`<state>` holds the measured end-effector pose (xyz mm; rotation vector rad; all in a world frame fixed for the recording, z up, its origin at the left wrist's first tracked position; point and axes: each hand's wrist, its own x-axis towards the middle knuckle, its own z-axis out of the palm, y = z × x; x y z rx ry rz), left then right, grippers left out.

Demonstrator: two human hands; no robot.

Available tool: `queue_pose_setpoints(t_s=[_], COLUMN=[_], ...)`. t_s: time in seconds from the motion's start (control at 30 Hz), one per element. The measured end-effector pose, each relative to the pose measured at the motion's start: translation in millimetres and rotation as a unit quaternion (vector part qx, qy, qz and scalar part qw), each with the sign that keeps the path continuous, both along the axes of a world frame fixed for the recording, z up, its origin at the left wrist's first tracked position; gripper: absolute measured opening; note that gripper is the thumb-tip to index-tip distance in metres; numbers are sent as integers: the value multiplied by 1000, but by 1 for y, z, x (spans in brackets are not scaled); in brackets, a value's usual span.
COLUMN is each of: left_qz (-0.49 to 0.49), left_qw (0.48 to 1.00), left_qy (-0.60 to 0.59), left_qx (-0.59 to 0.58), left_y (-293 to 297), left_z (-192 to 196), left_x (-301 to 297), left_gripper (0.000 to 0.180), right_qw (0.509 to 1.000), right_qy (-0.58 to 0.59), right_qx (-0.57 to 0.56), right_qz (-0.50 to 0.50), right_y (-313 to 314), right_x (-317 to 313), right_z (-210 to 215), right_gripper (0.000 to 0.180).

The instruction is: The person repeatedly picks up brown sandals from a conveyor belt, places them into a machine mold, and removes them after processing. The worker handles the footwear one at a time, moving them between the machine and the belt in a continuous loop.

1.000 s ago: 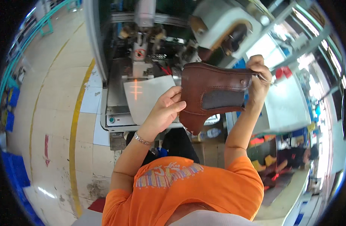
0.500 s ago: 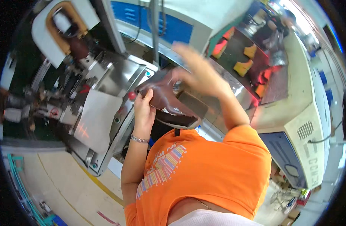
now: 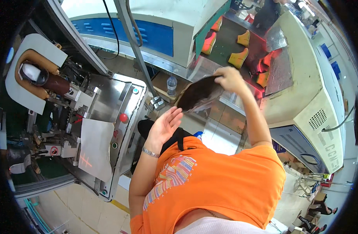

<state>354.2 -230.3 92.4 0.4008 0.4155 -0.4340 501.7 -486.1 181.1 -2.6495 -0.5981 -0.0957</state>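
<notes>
Fingers (image 3: 222,76) of the right hand (image 3: 229,79) pinch the top edge of a dark brown boot upper (image 3: 197,95), which hangs in the air in front of the person's chest, between the steel machine on the left and the conveyor on the right. The left hand (image 3: 165,125) is spread flat and wide, holding nothing, palm up just below the leather but apart from it.

To carry it well, I would keep that pinch firm on the rim and bring the free palm under the loose lower flap, so the soft piece does not fold or swing against the metal post (image 3: 134,43) beside it.

Outward from there sit the machine's steel plate (image 3: 109,97) with a red knob (image 3: 123,117), a clear bottle (image 3: 171,85) on a ledge, and yellow and orange lasts (image 3: 239,58) on the dark belt under red light.

Half a second ago the left hand was touching the upper from beneath; now it has let go and dropped away, and the piece has swung further right, toward the conveyor.
</notes>
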Motion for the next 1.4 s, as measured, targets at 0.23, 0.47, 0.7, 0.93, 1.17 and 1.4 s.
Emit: queue_pose_setpoints(t_s=[0.23,0.47,0.7,0.93,1.17,1.4], left_qz=[174,256,185,-106,-119,0], left_qw=[984,962,865,561,520,573], left_qy=[43,73,-390,-749,-728,-584], left_qx=[11,55,258,336,431,575], left_y=[77,97,124,82,60,108], left_z=[-61,-61,84,252,277,243], left_x=[-50,-90,-149,-164,-191,-210], left_gripper=[27,24,3,10,18,26], right_qw=[949,975,951,944,923,963], right_qy=[-102,-36,287,138,122,-60], right_qx=[-36,-39,115,136,315,259], right_qz=[-296,-217,19,267,182,49], right_y=[-80,-78,29,176,269,277], right_x=[132,185,105,52,29,56], right_z=[11,-75,-201,-184,-161,-205], right_gripper=[27,28,25,23,20,27])
